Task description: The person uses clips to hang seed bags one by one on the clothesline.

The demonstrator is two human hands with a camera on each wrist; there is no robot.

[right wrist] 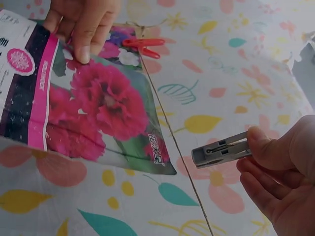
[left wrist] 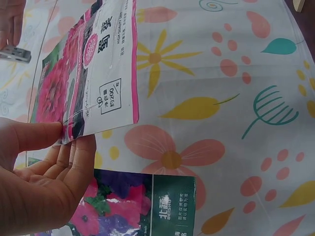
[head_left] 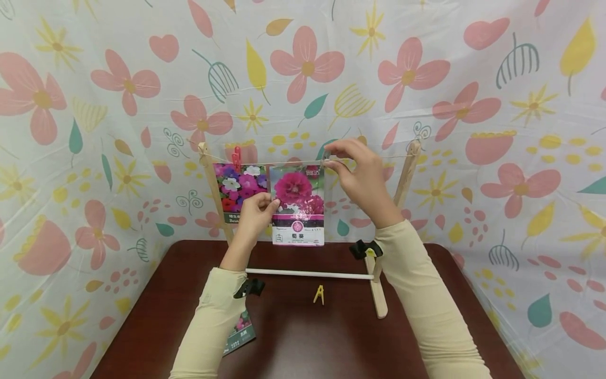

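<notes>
My left hand (head_left: 257, 215) pinches the left edge of a seed packet (head_left: 298, 210) with pink hollyhock flowers, between thumb and fingers. The packet hangs upright, its top edge close to the string (right wrist: 170, 129). In my right hand (head_left: 362, 176) is a grey clothespin (right wrist: 221, 151), pinched at its handle end by thumb and fingers. Its nose points toward the string and the packet's top corner in the right wrist view. Left of the held packet, a petunia seed packet (head_left: 232, 184) hangs from the string by a red clothespin (head_left: 236, 158).
The string runs between two wooden posts (head_left: 406, 171), joined low down by a white rod (head_left: 310, 273). A yellow clothespin (head_left: 319, 295) stands on the dark red table (head_left: 293, 326). Another packet (head_left: 241, 334) lies partly under the left sleeve. Behind hangs a flower-print cloth (head_left: 307, 116).
</notes>
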